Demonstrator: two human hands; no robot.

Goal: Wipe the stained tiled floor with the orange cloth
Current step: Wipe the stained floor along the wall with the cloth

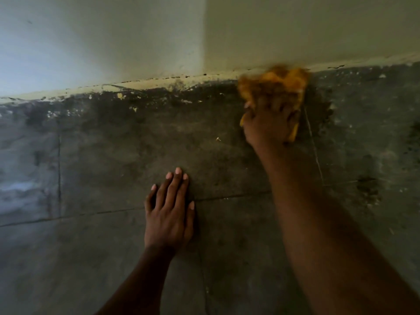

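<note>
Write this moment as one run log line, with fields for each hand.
right hand: grips orange cloth at wall edge | left hand: flat on tiled floor | dark stains along wall

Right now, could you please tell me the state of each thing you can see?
Orange cloth: bunched, motion-blurred, against the floor by the wall's base.
Right hand: grips the cloth.
Left hand: flat, fingers straight, pressing on the floor.
Tiled floor: darkly stained, worst along the wall.
</note>
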